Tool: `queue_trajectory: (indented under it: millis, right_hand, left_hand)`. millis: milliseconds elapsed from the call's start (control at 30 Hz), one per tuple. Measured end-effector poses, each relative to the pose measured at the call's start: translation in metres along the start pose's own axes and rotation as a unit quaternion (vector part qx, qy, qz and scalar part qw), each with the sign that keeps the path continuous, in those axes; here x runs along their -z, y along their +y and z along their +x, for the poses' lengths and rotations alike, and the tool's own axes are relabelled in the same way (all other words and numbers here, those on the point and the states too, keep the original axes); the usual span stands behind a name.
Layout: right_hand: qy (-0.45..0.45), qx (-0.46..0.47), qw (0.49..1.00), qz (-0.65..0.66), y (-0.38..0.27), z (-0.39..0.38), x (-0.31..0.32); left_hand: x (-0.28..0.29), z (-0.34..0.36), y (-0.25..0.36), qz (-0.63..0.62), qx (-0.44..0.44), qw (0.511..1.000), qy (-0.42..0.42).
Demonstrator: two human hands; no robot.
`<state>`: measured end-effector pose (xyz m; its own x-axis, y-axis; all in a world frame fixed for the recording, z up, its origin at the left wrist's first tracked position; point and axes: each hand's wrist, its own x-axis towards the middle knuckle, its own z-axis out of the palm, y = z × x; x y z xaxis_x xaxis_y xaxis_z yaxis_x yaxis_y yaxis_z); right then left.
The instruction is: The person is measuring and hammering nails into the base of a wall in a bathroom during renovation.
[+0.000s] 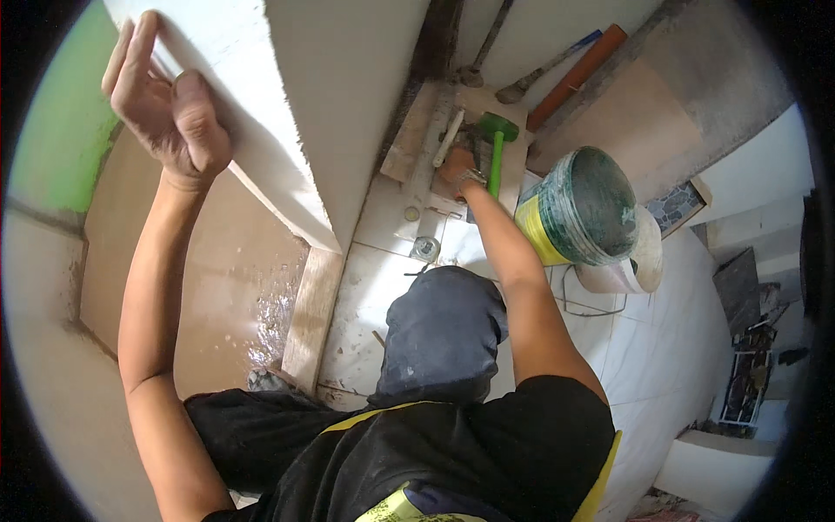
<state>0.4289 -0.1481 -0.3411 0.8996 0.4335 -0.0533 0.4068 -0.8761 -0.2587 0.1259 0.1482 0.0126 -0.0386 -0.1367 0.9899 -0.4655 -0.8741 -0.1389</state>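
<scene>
My left hand (174, 122) is raised at the upper left, its thumb apart and its fingers stretched along the edge of a white wall corner (217, 78). It holds nothing. Far forward, my right hand (460, 167) reaches down among tools lying on boards on the floor. Its fingers are mostly hidden, so whether it grips anything is unclear. Right beside it lies a tool with a pale handle (449, 139). Just to its right is a green mallet (497, 130), head away from me and handle toward me.
A green-and-yellow bucket (578, 209) stands right of my right forearm, with a white bucket (639, 257) behind it. An orange pipe (576, 76) and long-handled tools (522, 87) lean at the back. A raised sill (310, 317) separates the white tiles (361, 296) from a wet brown floor (226, 287).
</scene>
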Motion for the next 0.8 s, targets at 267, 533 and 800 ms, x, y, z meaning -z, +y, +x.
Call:
queue_trajectory:
  millis: [267,533,800]
  right_hand:
    - [0.076,-0.031,0.996,0.038,-0.007,-0.019,0.039]
    - [0.057,0.04,0.992,-0.104,-0.055,-0.03,0.11]
    - [-0.103,0.211,0.935,-0.265,-0.015,0.002,0.161]
  left_hand:
    - [0.0,-0.003,0.0,0.007,-0.007,1.0,0.024]
    - [0.01,-0.01,-0.012,-0.032,-0.035,0.998,0.04]
    - [-0.01,-0.004,-0.048,0.089,-0.193,0.961,0.178]
